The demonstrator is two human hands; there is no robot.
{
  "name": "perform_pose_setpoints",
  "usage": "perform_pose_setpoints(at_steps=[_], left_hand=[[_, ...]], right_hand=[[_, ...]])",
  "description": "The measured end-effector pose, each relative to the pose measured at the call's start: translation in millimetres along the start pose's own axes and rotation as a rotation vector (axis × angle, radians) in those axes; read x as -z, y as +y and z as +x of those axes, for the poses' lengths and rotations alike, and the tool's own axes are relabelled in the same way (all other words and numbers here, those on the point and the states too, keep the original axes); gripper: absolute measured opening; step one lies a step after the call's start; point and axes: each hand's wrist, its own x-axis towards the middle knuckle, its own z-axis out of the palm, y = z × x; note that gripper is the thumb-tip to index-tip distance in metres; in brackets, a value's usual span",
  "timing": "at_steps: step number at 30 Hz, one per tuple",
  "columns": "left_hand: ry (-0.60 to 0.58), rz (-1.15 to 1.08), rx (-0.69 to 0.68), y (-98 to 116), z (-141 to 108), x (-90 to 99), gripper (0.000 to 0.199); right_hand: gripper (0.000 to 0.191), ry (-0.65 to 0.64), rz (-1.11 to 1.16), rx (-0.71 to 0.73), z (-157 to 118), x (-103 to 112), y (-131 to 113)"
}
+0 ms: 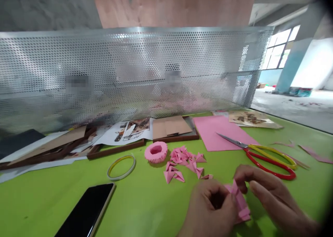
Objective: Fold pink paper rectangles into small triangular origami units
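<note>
A small folded piece of pink paper (pixel 242 206) is pinched between the thumb and fingers of my left hand (pixel 212 207), low in the view right of centre. Its raised flap stands up by the curled fingertips of my right hand (pixel 273 197). That hand's thumb and forefinger are slightly apart, with no paper visible between them; whether a fingertip touches the flap is hard to see. Beyond my left hand lies a loose pile of folded pink paper triangles (pixel 182 156). Beside the pile sits a pink ring of interlocked folded paper (pixel 156 152).
Scissors (pixel 244 146) with red and yellow handles lie partly over a pink paper sheet (pixel 221 131). A tape roll (pixel 121 177) and a phone (pixel 85 209) are at left. Frames, cardboard (pixel 171 126) and prints line a perforated metal screen (pixel 140 74). Pink scraps (pixel 314 154) lie far right.
</note>
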Motion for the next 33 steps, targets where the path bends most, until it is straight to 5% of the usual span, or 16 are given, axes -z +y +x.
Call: perform_pose_setpoints(at_steps=[6, 16, 24, 28, 33], left_hand=[[0.009, 0.153, -0.048, 5.6, -10.9, 1.1, 0.022], [-0.045, 0.147, -0.096, 14.4, -10.6, -0.2, 0.02], [-0.132, -0.013, 0.048, 1.0, 1.0, 20.6, 0.036], [-0.012, -0.171, 0.089, -0.3, 5.0, 28.0, 0.041], [-0.052, -0.124, 0.1, 0.7, 6.6, 26.9, 0.043]], right_hand=[[0.02, 0.033, 0.076, -0.046, 2.4, -17.3, -15.2], [0.022, -0.081, 0.153, -0.14, 7.7, -8.9, -15.2], [0.024, -0.029, 0.201, -0.169, 17.9, -22.9, -14.9], [0.026, -0.039, 0.188, -0.209, 29.4, -20.7, -15.8], [0.029, -0.09, 0.171, -0.207, 42.2, -15.4, -19.0]])
